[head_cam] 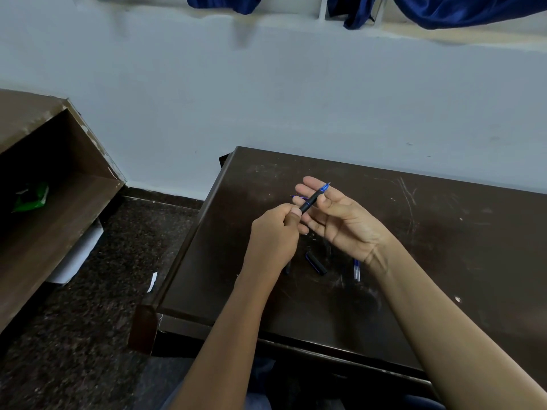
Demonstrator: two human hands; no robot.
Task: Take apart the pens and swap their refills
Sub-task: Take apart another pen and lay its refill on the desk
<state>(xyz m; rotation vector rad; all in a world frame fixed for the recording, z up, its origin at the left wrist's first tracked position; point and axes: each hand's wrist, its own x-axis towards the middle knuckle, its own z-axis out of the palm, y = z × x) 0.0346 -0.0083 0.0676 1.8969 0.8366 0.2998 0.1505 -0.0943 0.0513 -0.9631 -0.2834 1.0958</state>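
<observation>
Both forearms reach in from the bottom edge, angled toward twelve o'clock over the dark scratched desk [444, 232]. The left hand [273, 232] is curled into a loose fist, back to the camera, thumb and fingers pinched together on the lower end of a black pen [312, 199]. The pen slants up toward one o'clock, its blue tip section and point at the top end. The right hand [337, 214] is turned palm up, its fingers straight and slightly apart, lying under the pen's upper half without closing on it. A thin blue refill [299, 197] pokes out at nine o'clock from those fingers. On the desk at six o'clock of the hands lies a black pen cap [316, 263]; just beside the right wrist lies a clear refill [356, 270].
</observation>
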